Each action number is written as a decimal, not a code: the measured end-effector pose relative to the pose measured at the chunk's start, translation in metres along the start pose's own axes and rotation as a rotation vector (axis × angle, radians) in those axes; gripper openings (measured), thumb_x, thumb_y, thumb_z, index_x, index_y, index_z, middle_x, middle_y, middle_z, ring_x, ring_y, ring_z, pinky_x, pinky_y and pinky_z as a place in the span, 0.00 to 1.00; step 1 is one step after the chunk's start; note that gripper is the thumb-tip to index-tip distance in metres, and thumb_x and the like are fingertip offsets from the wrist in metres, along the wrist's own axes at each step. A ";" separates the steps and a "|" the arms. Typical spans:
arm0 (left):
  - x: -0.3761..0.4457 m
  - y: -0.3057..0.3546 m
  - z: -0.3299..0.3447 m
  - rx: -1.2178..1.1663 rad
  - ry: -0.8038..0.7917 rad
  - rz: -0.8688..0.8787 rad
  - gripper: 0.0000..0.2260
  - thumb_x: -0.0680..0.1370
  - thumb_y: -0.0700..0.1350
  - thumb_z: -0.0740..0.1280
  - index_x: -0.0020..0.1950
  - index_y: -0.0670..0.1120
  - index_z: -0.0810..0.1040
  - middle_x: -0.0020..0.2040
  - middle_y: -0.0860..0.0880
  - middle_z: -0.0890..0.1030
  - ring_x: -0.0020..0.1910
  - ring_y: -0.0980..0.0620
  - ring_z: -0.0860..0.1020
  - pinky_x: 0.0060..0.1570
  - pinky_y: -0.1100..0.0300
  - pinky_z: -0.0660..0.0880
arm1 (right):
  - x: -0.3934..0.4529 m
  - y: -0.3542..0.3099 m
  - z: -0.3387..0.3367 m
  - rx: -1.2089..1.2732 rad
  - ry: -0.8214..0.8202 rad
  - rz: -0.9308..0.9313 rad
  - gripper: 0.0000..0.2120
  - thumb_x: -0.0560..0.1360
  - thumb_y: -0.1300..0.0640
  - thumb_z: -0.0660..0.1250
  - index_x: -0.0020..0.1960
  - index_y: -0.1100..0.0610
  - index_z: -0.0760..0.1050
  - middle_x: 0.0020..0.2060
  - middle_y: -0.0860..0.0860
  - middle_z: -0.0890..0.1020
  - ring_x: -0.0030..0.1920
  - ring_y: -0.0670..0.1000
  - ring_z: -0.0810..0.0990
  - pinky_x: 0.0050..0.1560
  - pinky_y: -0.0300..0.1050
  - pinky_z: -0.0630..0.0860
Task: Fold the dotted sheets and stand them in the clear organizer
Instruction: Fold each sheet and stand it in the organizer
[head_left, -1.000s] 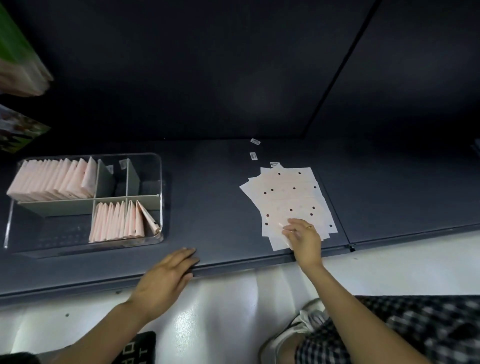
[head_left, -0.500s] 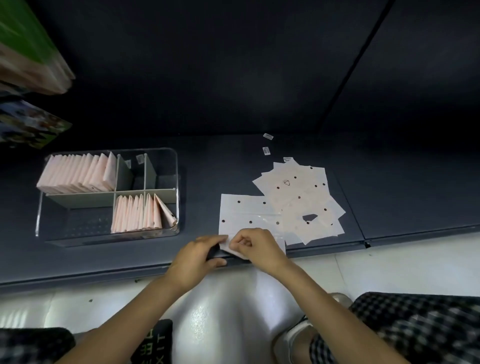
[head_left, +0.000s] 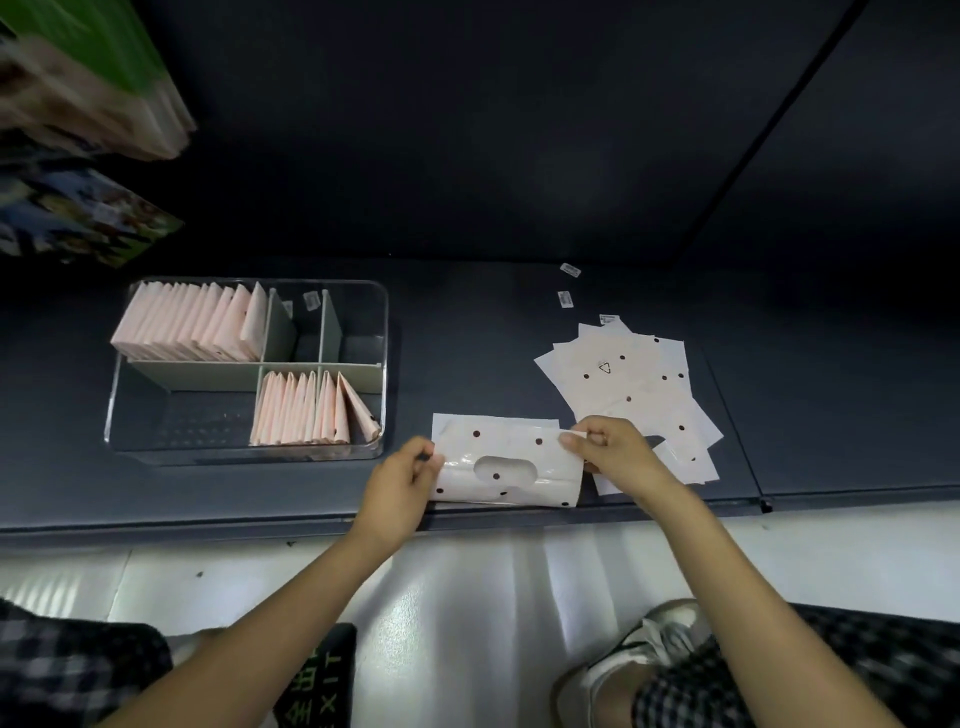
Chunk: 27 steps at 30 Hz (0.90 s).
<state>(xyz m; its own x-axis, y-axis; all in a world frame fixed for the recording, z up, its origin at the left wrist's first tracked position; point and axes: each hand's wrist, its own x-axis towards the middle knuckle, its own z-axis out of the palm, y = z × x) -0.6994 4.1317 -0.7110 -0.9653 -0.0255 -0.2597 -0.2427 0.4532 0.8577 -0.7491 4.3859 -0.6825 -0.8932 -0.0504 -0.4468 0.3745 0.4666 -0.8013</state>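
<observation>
A dotted sheet (head_left: 506, 467) is pinched at its ends by the left hand (head_left: 402, 480) and the right hand (head_left: 613, 454), its long side running left to right. It is held at the shelf's (head_left: 467, 338) front edge, between the clear organizer (head_left: 249, 369) and the pile of flat sheets (head_left: 631, 387).

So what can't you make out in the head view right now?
- Lower sheets of the loose pile: covered by the top sheet.
- Small labels on the shelf: print too small to read.
- Packs at upper left: blurred, cut off by the frame edge.
- Right hand fingers: hide the dotted sheet corner.
</observation>
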 end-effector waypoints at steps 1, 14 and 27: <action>0.000 0.002 0.002 0.018 0.043 0.004 0.03 0.80 0.42 0.61 0.48 0.44 0.71 0.35 0.49 0.76 0.35 0.51 0.73 0.41 0.56 0.70 | 0.006 0.005 0.007 -0.046 0.061 -0.001 0.06 0.75 0.56 0.68 0.41 0.57 0.77 0.31 0.49 0.74 0.36 0.49 0.72 0.43 0.42 0.70; -0.030 -0.025 0.034 0.923 -0.225 0.466 0.27 0.83 0.55 0.51 0.78 0.46 0.46 0.77 0.49 0.43 0.77 0.49 0.43 0.75 0.54 0.38 | 0.047 0.013 0.039 -0.546 0.267 0.022 0.11 0.78 0.48 0.61 0.51 0.56 0.72 0.40 0.53 0.77 0.46 0.58 0.77 0.39 0.44 0.68; -0.032 -0.035 0.029 1.088 -0.265 0.403 0.30 0.80 0.63 0.50 0.77 0.57 0.41 0.76 0.38 0.37 0.76 0.41 0.36 0.71 0.50 0.33 | 0.002 0.013 0.060 -0.732 0.355 -0.476 0.15 0.77 0.56 0.63 0.62 0.60 0.72 0.59 0.56 0.76 0.60 0.58 0.74 0.58 0.51 0.72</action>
<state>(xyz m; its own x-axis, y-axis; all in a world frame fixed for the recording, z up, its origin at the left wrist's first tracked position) -0.6568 4.1421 -0.7454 -0.8723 0.4196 -0.2509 0.4063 0.9076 0.1052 -0.7309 4.3390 -0.7177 -0.9809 -0.1625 0.1073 -0.1909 0.9112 -0.3650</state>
